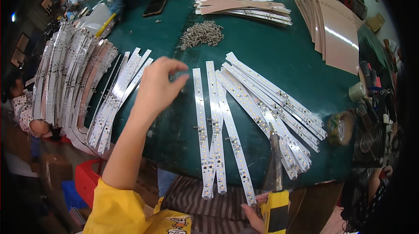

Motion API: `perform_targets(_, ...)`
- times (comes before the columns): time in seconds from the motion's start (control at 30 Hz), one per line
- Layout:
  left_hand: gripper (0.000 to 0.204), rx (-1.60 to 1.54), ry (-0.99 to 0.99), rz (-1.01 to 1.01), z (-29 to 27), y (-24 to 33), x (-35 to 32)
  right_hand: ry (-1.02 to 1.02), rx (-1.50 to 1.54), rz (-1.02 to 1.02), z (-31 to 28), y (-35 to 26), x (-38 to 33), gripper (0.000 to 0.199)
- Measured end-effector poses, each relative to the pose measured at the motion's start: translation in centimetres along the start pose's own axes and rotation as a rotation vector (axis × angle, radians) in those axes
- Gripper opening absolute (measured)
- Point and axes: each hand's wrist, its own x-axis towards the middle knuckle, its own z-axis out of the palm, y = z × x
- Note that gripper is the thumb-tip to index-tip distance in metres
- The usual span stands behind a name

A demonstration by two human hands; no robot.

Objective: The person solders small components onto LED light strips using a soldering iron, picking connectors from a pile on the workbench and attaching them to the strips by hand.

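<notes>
My left hand is raised over the green table, thumb and index finger apart, with nothing visible between them. My right hand is at the front edge, partly cut off, around the yellow and black handle of a soldering iron. The iron's tip points away, over the right-hand strips. Beside that hand's thumb is the near end of a white LED strip. More LED strips lie to its left, two of them crossing, with small metal pins standing on them. A fanned pile of LED strips lies to the right.
A heap of small metal pieces sits mid-table. Behind are stacked strips, a phone and brown panels. Left are a loose strip group and a big stack of boards. A tape roll is right.
</notes>
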Motion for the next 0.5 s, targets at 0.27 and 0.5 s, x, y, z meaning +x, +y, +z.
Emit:
perform_targets(0.27,0.021,0.043,0.214,-0.154,4.2,-4.3,5.7,-0.049,0.019,0.012,-1.1,0.9,-0.9,0.062)
perform_targets(0.5,0.015,-0.017,0.249,-0.135,5.0,-5.2,5.5,-0.113,-0.319,0.061,-5.8,0.1,0.8,0.066)
